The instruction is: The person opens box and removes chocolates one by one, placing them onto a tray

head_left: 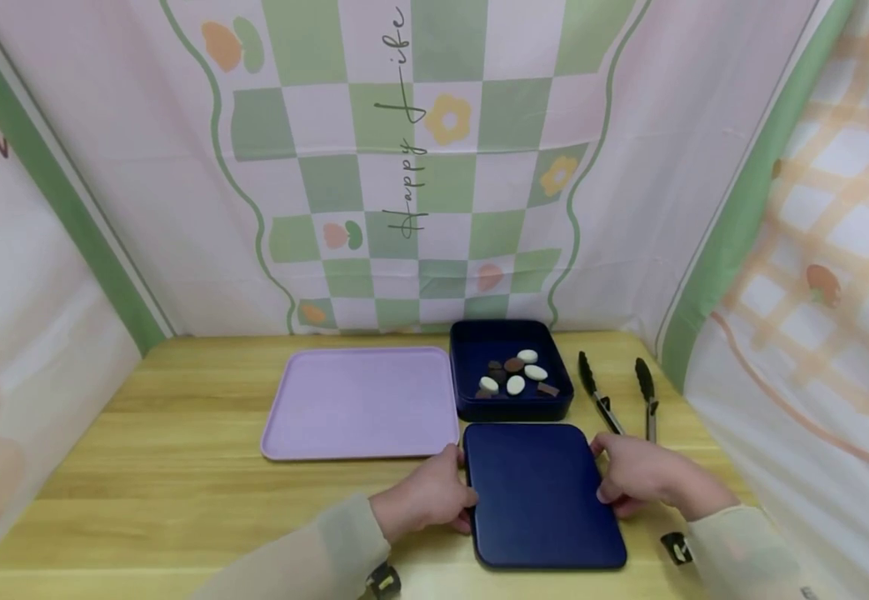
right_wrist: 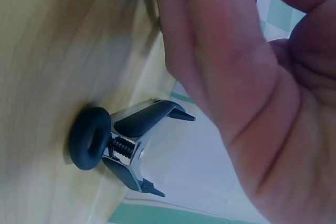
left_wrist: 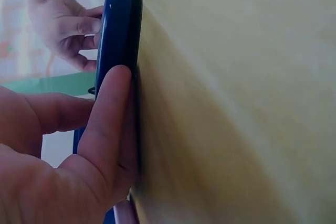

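A dark blue rounded-square lid [head_left: 542, 496] lies flat, close over the table in front of a matching blue box [head_left: 512, 408]. My left hand [head_left: 434, 493] grips the lid's left edge, thumb on the near side of the rim and fingers along it. Opposite, my right hand [head_left: 640, 475] pinches the right edge between thumb and fingers. In the left wrist view the lid [left_wrist: 118, 30] stands edge-on between both hands. White and brown oval pieces [head_left: 515, 385], looking like chocolates, lie inside the uncovered box, with a few small dark bars among them.
A lilac tray [head_left: 362, 404] lies left of the box. Two black-tipped metal tongs [head_left: 599, 400] rest on the wooden table [head_left: 202, 492] at the right, beyond my right hand. Their black ring end [right_wrist: 89, 137] shows in the right wrist view. Printed curtains [head_left: 374, 192] enclose the table.
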A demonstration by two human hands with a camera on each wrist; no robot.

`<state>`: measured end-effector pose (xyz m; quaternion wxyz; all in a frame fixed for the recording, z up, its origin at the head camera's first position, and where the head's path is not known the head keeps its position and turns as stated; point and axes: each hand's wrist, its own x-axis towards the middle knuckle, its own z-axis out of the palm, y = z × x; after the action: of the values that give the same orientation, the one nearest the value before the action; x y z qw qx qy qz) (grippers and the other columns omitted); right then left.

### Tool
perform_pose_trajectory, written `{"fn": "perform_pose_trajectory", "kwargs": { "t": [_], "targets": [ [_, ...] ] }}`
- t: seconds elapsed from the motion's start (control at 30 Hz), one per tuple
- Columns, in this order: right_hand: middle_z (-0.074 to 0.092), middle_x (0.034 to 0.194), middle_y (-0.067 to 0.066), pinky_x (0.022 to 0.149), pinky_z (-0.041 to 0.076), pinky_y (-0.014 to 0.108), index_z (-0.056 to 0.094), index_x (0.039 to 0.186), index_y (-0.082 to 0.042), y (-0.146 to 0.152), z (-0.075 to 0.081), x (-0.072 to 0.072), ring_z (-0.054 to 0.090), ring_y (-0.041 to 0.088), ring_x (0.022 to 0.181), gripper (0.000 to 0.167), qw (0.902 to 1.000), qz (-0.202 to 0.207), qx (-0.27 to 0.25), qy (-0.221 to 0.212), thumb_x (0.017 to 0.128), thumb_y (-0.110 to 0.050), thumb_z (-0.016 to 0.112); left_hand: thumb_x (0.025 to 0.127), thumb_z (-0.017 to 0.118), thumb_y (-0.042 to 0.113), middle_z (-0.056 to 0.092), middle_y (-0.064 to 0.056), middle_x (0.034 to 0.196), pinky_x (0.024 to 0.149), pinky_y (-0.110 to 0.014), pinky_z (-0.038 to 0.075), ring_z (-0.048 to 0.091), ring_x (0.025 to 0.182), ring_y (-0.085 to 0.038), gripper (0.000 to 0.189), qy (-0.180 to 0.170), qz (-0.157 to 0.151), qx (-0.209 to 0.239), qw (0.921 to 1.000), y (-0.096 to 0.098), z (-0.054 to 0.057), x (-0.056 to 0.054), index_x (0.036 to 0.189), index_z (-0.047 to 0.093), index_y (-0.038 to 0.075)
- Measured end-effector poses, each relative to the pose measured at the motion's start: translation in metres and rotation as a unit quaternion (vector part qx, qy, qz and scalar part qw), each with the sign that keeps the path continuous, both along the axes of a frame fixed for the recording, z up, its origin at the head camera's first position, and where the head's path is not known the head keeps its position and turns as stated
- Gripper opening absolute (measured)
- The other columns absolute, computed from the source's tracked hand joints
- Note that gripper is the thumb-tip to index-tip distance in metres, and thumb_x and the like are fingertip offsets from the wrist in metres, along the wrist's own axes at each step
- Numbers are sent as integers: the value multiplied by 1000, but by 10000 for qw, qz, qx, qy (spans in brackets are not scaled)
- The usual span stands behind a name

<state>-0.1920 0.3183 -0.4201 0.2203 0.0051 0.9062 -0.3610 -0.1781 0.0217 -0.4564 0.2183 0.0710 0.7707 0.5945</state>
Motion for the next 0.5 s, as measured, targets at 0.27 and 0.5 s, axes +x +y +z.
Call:
{"fn": "perform_pose_trajectory", "kwargs": {
  "t": [0.27,0.5],
  "targets": [
    [57,80,16,49,57,37,47,121,6,-4,-2,0,62,26,54,55,9999,-31,160,35,73,8,75,85,64,-6,59,-6,66,39,-26,52,60,40,-15,22,1239,-642,-1766,9743,-1,11,1,105,54,-4],
    [57,79,16,49,57,37,47,128,7,-4,-3,-2,62,26,56,58,9996,-111,216,122,76,8,74,84,65,-6,57,-6,68,37,-23,49,56,37,-9,28,1770,-799,-2296,9537,0,11,-2,109,53,-6]
  ]
}}
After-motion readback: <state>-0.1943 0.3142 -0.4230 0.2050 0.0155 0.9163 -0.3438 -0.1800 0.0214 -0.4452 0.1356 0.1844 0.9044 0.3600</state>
